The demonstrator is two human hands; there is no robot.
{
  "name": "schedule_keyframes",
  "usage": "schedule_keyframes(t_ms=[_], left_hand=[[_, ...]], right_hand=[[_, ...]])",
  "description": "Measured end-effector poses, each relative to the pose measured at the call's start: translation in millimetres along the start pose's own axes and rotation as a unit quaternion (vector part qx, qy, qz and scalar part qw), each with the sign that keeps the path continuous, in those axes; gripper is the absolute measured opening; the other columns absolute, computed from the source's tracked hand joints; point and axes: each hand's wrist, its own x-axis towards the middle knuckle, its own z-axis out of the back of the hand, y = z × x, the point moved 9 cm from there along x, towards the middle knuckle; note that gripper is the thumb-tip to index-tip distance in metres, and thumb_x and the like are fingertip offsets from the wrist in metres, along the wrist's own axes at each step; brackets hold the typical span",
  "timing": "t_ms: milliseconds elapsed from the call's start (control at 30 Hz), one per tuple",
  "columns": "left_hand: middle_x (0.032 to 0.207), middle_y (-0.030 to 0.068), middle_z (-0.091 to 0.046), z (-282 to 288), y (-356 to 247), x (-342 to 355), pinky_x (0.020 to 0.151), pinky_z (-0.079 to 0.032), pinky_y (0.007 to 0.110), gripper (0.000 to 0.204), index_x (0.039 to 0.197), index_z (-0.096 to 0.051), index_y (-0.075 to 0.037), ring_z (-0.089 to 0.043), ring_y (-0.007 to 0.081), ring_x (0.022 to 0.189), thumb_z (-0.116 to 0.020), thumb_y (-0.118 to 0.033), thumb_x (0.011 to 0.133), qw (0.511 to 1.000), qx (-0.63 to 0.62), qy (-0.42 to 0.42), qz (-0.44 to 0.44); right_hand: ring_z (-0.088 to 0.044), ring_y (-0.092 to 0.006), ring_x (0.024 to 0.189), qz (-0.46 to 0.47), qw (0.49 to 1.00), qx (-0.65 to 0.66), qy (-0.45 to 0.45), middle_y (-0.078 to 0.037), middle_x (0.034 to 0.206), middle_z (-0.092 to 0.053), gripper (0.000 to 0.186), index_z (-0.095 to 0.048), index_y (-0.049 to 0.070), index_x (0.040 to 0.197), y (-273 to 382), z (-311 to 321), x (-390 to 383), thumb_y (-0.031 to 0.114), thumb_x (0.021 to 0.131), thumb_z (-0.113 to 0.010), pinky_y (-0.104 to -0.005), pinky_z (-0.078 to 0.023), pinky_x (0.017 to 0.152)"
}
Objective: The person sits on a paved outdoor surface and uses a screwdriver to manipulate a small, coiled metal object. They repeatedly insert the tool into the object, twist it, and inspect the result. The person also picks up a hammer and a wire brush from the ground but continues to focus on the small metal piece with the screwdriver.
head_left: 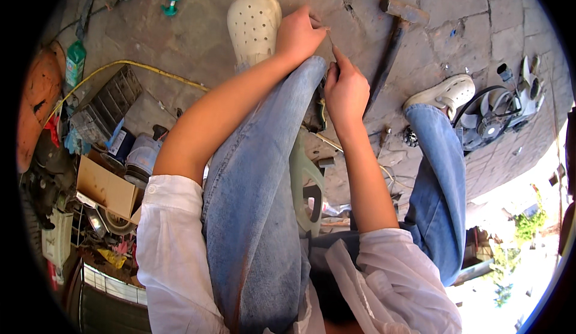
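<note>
My left hand (pixel 299 34) is closed beside the toe of my left clog (pixel 254 25), above my raised left knee. A thin, dark sliver shows between the two hands, too small to name. Just to its right, my right hand (pixel 349 94) is closed, with the index fingertip pointing up toward the left fingers and the thumb alongside. What the fingers of either hand pinch is mostly hidden. A hammer (pixel 403 11) with a dark handle lies on the paving right of my right hand, its handle end partly behind the wrist.
A fan with grey blades (pixel 487 120) lies by my right clog (pixel 447 93). To the left are a yellow hose (pixel 150 67), a slatted grey crate (pixel 108 103), a cardboard box (pixel 105 181) and a green bottle (pixel 74 64). A green plastic seat (pixel 307 184) shows between my legs.
</note>
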Motion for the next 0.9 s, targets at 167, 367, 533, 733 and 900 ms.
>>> schedule_keyframes(t_ms=[167,367,533,733,900], left_hand=[[0.077,0.0136,-0.068,0.7,0.0,-0.6,0.068,-0.052,0.037,0.026,0.085,-0.061,0.0,-0.067,0.0285,0.074,-0.074,-0.017,0.07,1.0,-0.014,0.005,0.011],[0.079,0.0139,-0.069,1.8,0.6,-0.3,0.069,-0.052,0.039,0.027,0.084,-0.061,0.0,-0.066,0.0302,0.077,-0.075,-0.018,0.069,1.0,-0.014,0.003,0.018],[0.08,0.0142,-0.069,-0.3,1.7,0.3,0.07,-0.052,0.039,0.029,0.084,-0.061,0.0,-0.066,0.0307,0.077,-0.076,-0.018,0.069,1.0,-0.013,0.008,0.024],[0.076,0.013,-0.069,-1.4,6.3,0.1,0.065,-0.053,0.033,0.028,0.086,-0.061,0.0,-0.067,0.024,0.07,-0.076,-0.017,0.07,1.0,-0.002,-0.014,0.011],[0.075,0.0118,-0.069,-3.8,11.4,0.4,0.064,-0.053,0.033,0.029,0.085,-0.06,-0.001,-0.068,0.0228,0.069,-0.077,-0.018,0.07,1.0,0.004,-0.012,0.02]], right_hand=[[-0.062,-0.0385,0.071,-0.016,1.0,0.026,-0.002,-0.023,0.082,-0.063,0.03,-0.065,0.01,0.113,1.8,2.2,2.2,0.01,0.084,-0.057,-0.0444,-0.049,0.066],[-0.062,-0.0386,0.073,-0.013,1.0,0.021,0.006,-0.024,0.083,-0.063,0.031,-0.065,0.009,0.113,0.5,-2.0,2.9,0.008,0.083,-0.056,-0.0432,-0.05,0.067],[-0.065,-0.0297,0.069,-0.017,0.977,0.206,-0.056,-0.017,0.078,-0.064,0.027,-0.064,0.001,0.111,-18.5,-16.3,4.7,0.009,0.086,-0.057,-0.0411,-0.051,0.064],[-0.032,-0.0031,0.048,-0.419,0.469,0.771,0.101,-0.002,0.077,-0.049,0.036,-0.047,0.0,0.128,-33.8,-69.3,-16.6,0.007,0.093,-0.05,-0.0166,-0.025,0.038],[-0.033,-0.003,0.047,-0.457,0.201,0.862,0.092,-0.004,0.079,-0.05,0.029,-0.05,-0.001,0.121,-29.3,-83.8,-23.0,0.007,0.093,-0.051,-0.0163,-0.025,0.037]])
